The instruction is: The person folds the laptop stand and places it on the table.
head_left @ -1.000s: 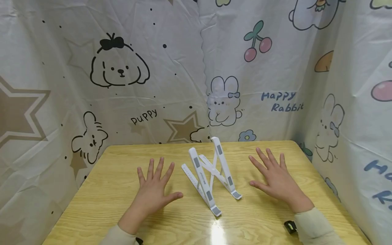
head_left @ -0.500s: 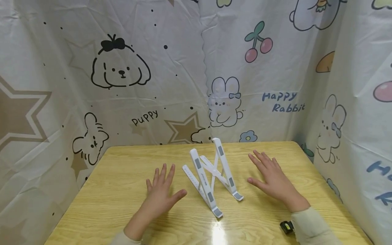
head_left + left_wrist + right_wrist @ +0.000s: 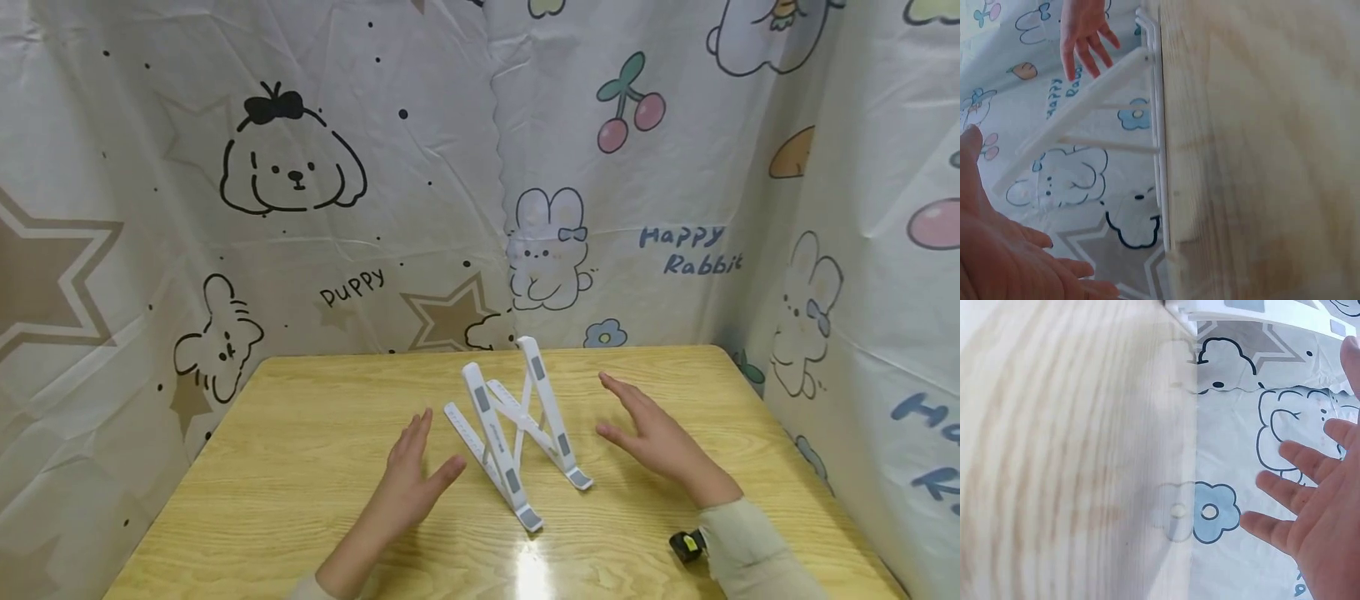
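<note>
A white folding laptop stand with grey pads stands unfolded on the wooden table, its two slanted arms joined by crossed struts. To its left is my left hand, fingers straight and thumb apart, palm turned toward the stand. My right hand hovers on the other side, fingers extended and palm facing inward. Neither hand touches the stand. The left wrist view shows the stand side-on, with the right hand beyond it. In the right wrist view, part of the stand crosses the top edge.
The wooden table has rounded far corners. A fabric curtain with cartoon prints hangs behind it and along both sides. A small black device with a yellow mark sits at the right wrist.
Both hands have turned from palms down with spread fingers to palms facing each other. They have also drawn a little closer to the stand, which has stayed in place.
</note>
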A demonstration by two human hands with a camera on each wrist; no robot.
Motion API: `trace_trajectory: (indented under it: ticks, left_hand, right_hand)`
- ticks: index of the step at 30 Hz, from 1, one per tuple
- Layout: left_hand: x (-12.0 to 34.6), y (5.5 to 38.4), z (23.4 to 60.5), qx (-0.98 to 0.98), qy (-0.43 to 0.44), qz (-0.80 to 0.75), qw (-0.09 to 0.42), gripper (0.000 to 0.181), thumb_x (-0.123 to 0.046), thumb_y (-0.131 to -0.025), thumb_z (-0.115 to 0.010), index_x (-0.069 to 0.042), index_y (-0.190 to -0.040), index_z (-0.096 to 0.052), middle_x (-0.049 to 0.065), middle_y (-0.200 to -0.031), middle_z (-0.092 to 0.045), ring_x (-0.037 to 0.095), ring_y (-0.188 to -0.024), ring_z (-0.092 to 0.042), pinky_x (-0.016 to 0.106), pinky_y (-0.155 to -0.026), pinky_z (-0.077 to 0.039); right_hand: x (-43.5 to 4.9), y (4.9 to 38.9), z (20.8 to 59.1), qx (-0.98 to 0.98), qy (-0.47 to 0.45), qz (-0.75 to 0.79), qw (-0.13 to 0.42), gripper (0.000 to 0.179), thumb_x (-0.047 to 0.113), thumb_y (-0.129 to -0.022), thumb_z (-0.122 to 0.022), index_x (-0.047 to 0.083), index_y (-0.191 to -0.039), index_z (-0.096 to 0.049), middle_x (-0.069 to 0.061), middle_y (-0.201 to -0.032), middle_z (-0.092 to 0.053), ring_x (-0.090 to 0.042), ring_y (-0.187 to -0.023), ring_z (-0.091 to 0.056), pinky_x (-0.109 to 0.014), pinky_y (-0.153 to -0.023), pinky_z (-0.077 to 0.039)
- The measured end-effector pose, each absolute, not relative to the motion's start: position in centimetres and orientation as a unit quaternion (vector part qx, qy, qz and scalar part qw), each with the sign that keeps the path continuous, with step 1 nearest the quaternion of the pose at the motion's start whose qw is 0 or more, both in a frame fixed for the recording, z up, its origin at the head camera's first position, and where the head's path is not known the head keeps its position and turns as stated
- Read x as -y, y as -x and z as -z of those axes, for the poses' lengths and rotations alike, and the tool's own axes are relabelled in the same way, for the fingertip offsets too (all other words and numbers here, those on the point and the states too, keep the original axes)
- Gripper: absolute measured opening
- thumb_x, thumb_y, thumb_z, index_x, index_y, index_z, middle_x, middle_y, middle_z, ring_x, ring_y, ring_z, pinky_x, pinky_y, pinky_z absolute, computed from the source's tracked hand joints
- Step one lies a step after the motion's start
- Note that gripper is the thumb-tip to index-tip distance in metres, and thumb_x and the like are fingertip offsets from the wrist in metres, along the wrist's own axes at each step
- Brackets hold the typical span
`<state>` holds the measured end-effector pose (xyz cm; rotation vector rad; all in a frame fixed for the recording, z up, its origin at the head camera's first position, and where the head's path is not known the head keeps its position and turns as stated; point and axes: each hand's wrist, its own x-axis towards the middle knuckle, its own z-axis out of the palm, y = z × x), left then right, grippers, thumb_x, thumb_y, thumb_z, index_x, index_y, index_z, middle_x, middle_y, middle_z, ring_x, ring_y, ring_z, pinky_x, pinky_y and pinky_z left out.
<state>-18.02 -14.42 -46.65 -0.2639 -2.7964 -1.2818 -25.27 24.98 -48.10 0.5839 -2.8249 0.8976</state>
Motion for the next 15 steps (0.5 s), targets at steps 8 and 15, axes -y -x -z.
trace_trajectory:
  ticks: [8, 15]
  left_hand:
    - [13.1, 17.0, 46.9, 0.894, 0.061, 0.443, 0.024, 0.092, -0.063, -0.096, -0.060, -0.012, -0.163, -0.024, 0.024, -0.163, -0.029, 0.051, -0.147, -0.030, 0.073, -0.111, -0.033]
    - [12.3, 16.7, 46.9, 0.873, 0.042, 0.485, 0.039, 0.087, -0.059, -0.094, -0.065, -0.009, -0.158, -0.035, 0.022, -0.151, -0.045, 0.046, -0.133, -0.049, 0.064, -0.101, -0.050]
  right_hand:
    - [-24.5, 26.0, 48.4, 0.899, -0.199, -0.388, 0.023, 0.073, 0.037, -0.103, -0.061, 0.022, -0.164, -0.024, -0.015, -0.152, -0.052, -0.041, -0.139, -0.048, -0.068, -0.112, -0.037]
    - [-24.0, 26.1, 48.3, 0.888, -0.198, -0.415, -0.010, 0.066, 0.038, -0.104, -0.059, 0.021, -0.161, -0.030, -0.010, -0.139, -0.063, -0.031, -0.126, -0.060, -0.058, -0.107, -0.047]
